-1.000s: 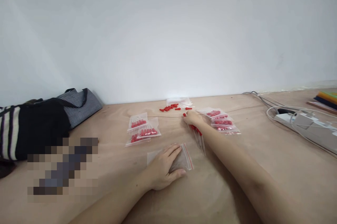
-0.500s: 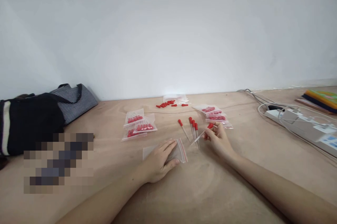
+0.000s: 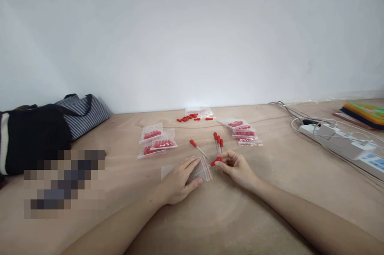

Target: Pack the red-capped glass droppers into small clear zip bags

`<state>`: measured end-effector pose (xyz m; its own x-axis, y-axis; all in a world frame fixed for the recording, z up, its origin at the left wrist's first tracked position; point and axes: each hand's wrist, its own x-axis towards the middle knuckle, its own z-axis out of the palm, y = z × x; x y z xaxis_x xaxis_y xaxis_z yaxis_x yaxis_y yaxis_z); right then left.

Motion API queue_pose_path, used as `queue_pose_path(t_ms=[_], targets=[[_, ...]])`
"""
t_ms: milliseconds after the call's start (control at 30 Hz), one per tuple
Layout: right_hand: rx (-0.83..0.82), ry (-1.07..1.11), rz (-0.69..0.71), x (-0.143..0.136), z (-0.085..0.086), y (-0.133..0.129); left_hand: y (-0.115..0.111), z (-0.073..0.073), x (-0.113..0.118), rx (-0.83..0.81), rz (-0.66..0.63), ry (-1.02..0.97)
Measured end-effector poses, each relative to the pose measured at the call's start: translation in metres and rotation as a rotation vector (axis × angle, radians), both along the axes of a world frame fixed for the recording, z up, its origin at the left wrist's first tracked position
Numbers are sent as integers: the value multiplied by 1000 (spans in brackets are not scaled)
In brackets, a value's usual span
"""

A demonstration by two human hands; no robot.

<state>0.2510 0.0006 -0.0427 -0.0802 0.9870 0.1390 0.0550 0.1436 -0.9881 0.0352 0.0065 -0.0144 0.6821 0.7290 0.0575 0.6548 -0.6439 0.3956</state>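
Note:
My left hand point(image 3: 183, 179) lies flat over a clear zip bag point(image 3: 205, 169), its fingers stretched across the plastic and the red-lined end of the bag pointing right. Pinched in my right hand point(image 3: 237, 169) is a dropper with a red bulb point(image 3: 216, 162). The bulb is close to the bag's red-lined end; I cannot tell how much of the tube is inside. Just beyond my hands, one loose dropper point(image 3: 193, 143) lies slanted toward the bag. Three more red-bulbed droppers point(image 3: 219, 139) lie side by side, their lower ends hidden behind my right hand.
Filled bags of droppers lie at left point(image 3: 162, 143) and right point(image 3: 244, 133). Farther back are several loose red bulbs point(image 3: 187, 118) and a clear bag point(image 3: 198, 110) near glass tubes. A black bag point(image 3: 33, 139) stands left; a power strip point(image 3: 345, 143) with cables lies right.
My right hand has moved left with the dropper, bringing it to the bag's end. The slanted loose dropper has shifted left. My left hand stays on the bag.

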Motion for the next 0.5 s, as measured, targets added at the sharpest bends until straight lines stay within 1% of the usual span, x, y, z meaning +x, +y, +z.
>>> queue_pose_path(t_ms=[100, 200, 300, 400, 500], targets=[[47, -201, 136, 2, 1, -2, 0, 0, 0, -2, -1, 8], [74, -379, 220, 1, 5, -2, 2, 0, 0, 1, 1, 33], [163, -427, 271, -5, 8, -2, 4, -1, 0, 31, -24, 56], [250, -453, 270, -11, 8, -1, 4, -2, 1, 82, -63, 73], [235, -525, 240, -12, 13, 6, 3, 0, 2, 109, -72, 93]])
